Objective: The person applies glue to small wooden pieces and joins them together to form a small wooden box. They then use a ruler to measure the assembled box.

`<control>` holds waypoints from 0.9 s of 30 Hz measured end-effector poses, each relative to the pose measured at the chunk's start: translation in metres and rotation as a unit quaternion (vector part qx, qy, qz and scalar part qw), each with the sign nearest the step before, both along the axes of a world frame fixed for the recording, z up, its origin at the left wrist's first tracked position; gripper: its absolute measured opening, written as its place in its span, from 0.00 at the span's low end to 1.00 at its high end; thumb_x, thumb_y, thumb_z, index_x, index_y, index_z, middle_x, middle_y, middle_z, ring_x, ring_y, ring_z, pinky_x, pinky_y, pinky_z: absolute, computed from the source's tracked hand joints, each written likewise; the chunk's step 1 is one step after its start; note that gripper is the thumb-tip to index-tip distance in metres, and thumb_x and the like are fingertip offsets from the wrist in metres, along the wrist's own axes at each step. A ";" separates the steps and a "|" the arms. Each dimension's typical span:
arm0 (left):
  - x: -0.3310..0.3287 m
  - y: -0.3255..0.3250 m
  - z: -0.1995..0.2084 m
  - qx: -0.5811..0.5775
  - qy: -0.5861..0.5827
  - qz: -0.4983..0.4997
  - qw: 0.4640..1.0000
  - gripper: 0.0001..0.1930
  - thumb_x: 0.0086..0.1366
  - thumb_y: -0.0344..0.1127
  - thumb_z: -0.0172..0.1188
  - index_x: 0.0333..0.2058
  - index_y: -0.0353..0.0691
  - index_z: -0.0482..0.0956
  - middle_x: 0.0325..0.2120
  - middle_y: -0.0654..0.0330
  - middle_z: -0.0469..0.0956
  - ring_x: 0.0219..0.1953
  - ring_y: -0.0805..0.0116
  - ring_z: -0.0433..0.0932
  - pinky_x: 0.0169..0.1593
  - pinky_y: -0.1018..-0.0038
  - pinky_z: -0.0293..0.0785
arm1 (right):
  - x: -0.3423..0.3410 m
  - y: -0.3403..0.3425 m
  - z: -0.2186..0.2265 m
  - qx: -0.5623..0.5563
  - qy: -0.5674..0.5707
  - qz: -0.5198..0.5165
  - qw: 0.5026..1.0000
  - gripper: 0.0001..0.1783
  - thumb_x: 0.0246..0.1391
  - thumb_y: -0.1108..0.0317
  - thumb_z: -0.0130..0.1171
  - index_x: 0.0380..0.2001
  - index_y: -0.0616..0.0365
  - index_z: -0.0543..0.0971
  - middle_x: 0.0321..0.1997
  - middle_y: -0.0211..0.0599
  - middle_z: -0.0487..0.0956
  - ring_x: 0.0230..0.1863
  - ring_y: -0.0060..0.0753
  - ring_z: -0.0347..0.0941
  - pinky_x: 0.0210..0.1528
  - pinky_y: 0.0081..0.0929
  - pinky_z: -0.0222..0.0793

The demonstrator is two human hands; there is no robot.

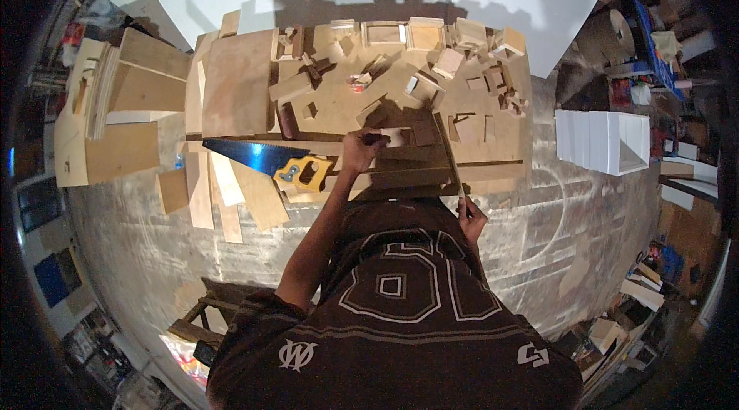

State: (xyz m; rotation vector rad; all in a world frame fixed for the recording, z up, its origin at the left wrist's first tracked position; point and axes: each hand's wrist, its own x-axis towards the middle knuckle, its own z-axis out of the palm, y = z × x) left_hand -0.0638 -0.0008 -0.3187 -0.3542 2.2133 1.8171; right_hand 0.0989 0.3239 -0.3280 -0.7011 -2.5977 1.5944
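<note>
My left hand is over the near part of the workbench, its fingers pinched together beside a small pale patch of wood. Whatever they hold is too dark to make out. Down at the bench's front edge, my right hand grips the near end of a long thin wooden strip, which runs away from me across the bench. To the left of my left forearm lies a handsaw with a blue blade and a yellow handle. A dark rounded wooden piece rests behind the saw.
Small wooden boxes line the bench's far edge, with several offcuts at the right. A large plywood sheet covers the left end. Loose boards jut past the front edge. A white box-like unit stands on the floor at right.
</note>
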 end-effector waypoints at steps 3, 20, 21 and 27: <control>-0.006 0.018 -0.008 -0.052 -0.003 -0.033 0.998 0.15 0.55 0.30 0.71 0.42 0.32 0.83 0.37 0.52 0.86 0.39 0.68 0.85 0.45 0.71 0.81 | 0.000 0.001 -0.002 0.002 0.009 0.008 1.000 0.19 0.63 0.61 0.61 0.46 0.68 0.83 0.27 0.41 0.82 0.27 0.25 0.74 0.31 0.28 0.73; -0.017 0.044 -0.019 -0.230 0.069 -0.105 0.965 0.21 0.56 0.39 0.69 0.48 0.41 0.80 0.35 0.51 0.84 0.39 0.49 0.83 0.43 0.59 0.79 | -0.005 0.036 0.006 0.116 0.038 0.072 0.990 0.13 0.59 0.64 0.64 0.42 0.61 0.85 0.19 0.41 0.76 0.21 0.25 0.71 0.25 0.28 0.66; -0.016 0.046 -0.014 -0.245 0.048 -0.118 0.961 0.21 0.56 0.39 0.69 0.48 0.41 0.79 0.35 0.50 0.84 0.39 0.49 0.83 0.43 0.59 0.79 | -0.007 0.039 0.008 0.127 0.044 0.075 0.988 0.13 0.59 0.64 0.64 0.42 0.61 0.85 0.19 0.41 0.76 0.21 0.26 0.70 0.25 0.29 0.66; -0.012 0.040 -0.005 -0.251 0.062 -0.112 0.959 0.21 0.56 0.39 0.68 0.48 0.40 0.79 0.35 0.50 0.84 0.38 0.50 0.83 0.42 0.59 0.79 | -0.019 0.047 0.004 0.146 0.070 0.090 0.983 0.11 0.57 0.66 0.65 0.40 0.62 0.85 0.22 0.47 0.79 0.22 0.36 0.75 0.29 0.30 0.69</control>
